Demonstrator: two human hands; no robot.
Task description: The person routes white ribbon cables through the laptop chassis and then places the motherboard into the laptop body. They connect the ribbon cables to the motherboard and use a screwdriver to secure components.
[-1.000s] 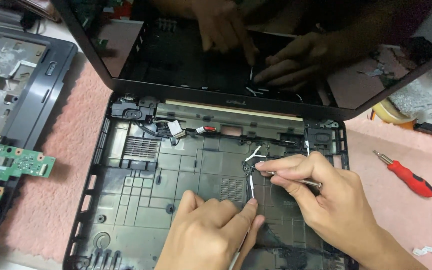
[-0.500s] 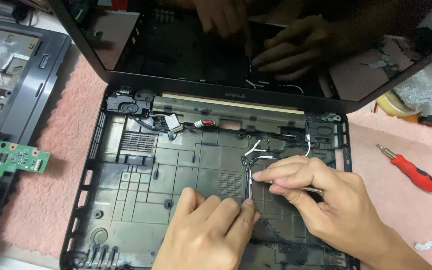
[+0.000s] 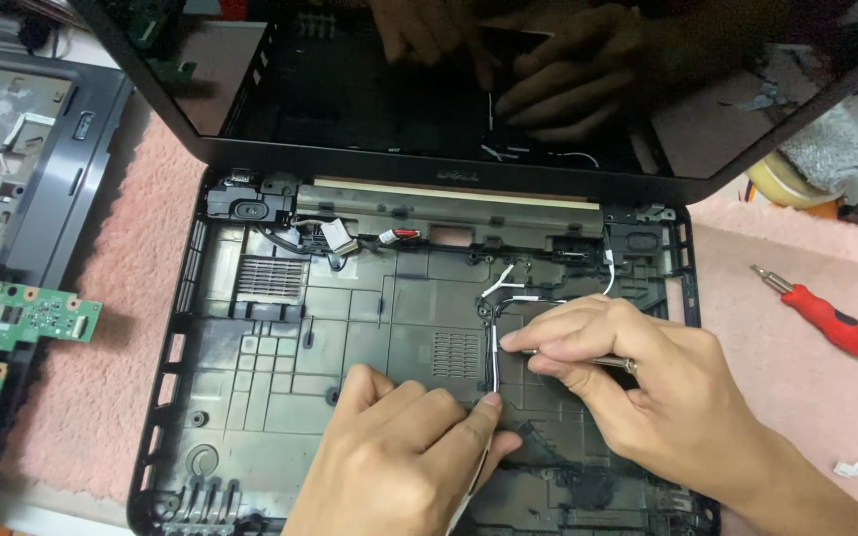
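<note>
An opened laptop's black bottom shell (image 3: 280,367) lies in front of me with its parts stripped out. Its dark screen (image 3: 350,89) stands tilted at the back and mirrors my hands. My left hand (image 3: 399,457) rests on the shell's lower middle, fingertips pinching thin black and white cables (image 3: 494,347). My right hand (image 3: 638,387) holds a slim metal tool (image 3: 588,359), likely tweezers, with its tip at the same cables. The cables run up towards the hinge bar (image 3: 449,210).
A green circuit board (image 3: 2,337) lies at the left on the pink mat (image 3: 121,298). A removed palmrest frame (image 3: 32,169) sits at the far left. A red-handled screwdriver (image 3: 826,316) lies on the right, a tape roll (image 3: 782,179) behind it.
Both hands stay on the cables. My right hand has shifted slightly down along them, and the view has drifted a little.
</note>
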